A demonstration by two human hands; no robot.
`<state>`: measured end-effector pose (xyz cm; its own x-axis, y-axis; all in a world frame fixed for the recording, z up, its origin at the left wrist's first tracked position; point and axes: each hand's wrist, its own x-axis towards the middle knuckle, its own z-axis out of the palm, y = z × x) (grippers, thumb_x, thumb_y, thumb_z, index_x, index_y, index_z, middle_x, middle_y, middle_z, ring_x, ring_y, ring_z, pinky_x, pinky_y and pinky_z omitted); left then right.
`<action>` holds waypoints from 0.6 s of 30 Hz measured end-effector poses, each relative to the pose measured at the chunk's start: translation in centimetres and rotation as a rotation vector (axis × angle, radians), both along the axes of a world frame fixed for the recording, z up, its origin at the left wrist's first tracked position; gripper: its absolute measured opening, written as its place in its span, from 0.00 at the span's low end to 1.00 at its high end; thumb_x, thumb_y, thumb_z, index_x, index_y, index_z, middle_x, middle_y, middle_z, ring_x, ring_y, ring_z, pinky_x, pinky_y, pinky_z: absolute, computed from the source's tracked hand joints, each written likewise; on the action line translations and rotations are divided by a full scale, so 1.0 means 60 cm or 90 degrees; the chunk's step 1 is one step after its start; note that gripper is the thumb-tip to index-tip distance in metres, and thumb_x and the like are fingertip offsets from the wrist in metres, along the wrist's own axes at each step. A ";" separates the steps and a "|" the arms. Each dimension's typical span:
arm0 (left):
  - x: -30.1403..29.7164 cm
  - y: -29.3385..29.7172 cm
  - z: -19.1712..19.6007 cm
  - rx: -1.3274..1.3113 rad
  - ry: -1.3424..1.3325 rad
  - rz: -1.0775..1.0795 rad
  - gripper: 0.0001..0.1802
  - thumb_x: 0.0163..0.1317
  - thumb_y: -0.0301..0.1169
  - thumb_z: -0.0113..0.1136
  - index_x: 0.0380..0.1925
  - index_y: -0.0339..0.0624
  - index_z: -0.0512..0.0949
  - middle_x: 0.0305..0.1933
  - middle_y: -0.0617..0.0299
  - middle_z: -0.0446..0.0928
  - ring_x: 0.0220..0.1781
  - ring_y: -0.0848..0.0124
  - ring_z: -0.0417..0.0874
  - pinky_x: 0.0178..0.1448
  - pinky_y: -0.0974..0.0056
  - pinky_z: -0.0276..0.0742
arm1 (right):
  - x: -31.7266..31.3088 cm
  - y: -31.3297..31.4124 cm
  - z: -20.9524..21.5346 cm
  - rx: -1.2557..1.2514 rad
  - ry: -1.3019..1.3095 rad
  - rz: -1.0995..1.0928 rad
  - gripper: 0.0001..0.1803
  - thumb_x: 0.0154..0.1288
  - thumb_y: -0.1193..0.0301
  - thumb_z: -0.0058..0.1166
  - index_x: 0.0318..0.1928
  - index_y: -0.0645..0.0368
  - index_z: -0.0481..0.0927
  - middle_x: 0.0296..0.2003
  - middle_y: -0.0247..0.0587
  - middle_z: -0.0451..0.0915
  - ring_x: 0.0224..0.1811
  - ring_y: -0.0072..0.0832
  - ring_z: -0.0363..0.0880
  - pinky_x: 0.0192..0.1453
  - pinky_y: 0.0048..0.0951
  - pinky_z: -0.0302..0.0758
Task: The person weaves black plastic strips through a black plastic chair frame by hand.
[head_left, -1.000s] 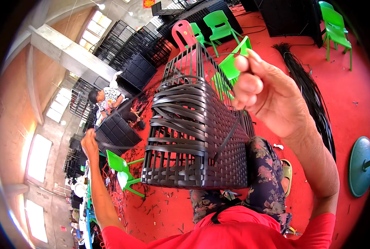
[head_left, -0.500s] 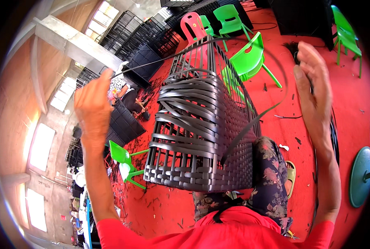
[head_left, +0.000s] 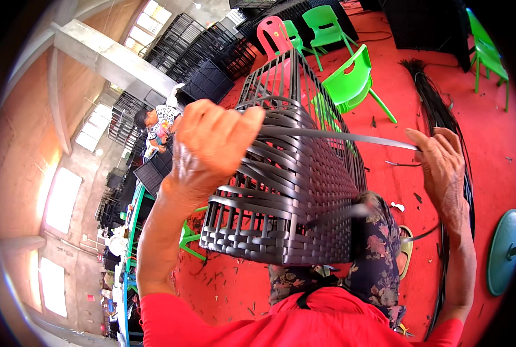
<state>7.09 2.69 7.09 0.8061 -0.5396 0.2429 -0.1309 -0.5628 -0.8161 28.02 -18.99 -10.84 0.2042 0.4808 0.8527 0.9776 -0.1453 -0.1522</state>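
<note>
Head view, half-woven black wicker frame (head_left: 292, 191), taut strip (head_left: 350, 137)

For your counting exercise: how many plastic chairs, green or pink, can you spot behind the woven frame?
5: a pink chair, two green chairs beside it, a nearer green chair, and a green chair at far right. Others may be hidden.
</note>
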 end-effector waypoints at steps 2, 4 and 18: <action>-0.026 0.021 0.000 -0.001 -0.034 0.038 0.15 0.45 0.28 0.56 0.37 0.38 0.74 0.19 0.65 0.62 0.24 0.68 0.69 0.35 0.61 0.65 | 0.022 -0.010 -0.024 -0.018 -0.007 -0.041 0.19 0.54 0.78 0.51 0.49 0.57 0.74 0.29 0.38 0.76 0.34 0.33 0.75 0.53 0.37 0.67; -0.043 0.030 -0.005 -0.002 -0.031 0.042 0.17 0.45 0.28 0.56 0.38 0.38 0.74 0.20 0.65 0.62 0.25 0.67 0.68 0.35 0.60 0.66 | 0.043 -0.018 -0.048 -0.022 -0.005 -0.055 0.20 0.54 0.78 0.51 0.50 0.57 0.74 0.30 0.38 0.77 0.35 0.33 0.75 0.53 0.37 0.67; -0.097 0.023 0.005 -0.020 -0.043 0.125 0.18 0.45 0.26 0.57 0.39 0.37 0.75 0.21 0.63 0.62 0.24 0.68 0.68 0.33 0.62 0.65 | 0.201 -0.088 -0.261 -0.072 0.327 -0.177 0.17 0.65 0.73 0.41 0.53 0.51 0.74 0.31 0.42 0.80 0.33 0.38 0.78 0.39 0.37 0.72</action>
